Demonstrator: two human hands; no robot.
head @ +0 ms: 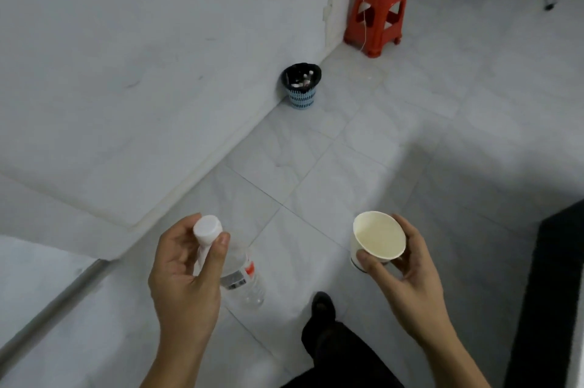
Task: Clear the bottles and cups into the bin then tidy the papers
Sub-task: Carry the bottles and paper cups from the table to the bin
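My left hand [183,274] grips a clear plastic bottle [243,283] by its neck, thumb and fingers curled round it just under the white cap [207,228]. The bottle hangs tilted, its body pointing down and away from my palm, with a label on it. My right hand [407,277] holds a white paper cup [377,239] from the side, thumb on the near wall and fingers round the far wall. The mouth of the cup is turned toward me and I see nothing inside.

Below my hands is a light tiled floor [316,166], and my dark shoe [322,305] stands on it. The bin [301,100] is well ahead of me, standing against the white wall [142,40]. It is a blue basket with a black bag, and some small white things lie in it. Further along the wall stands a red stool [376,13].
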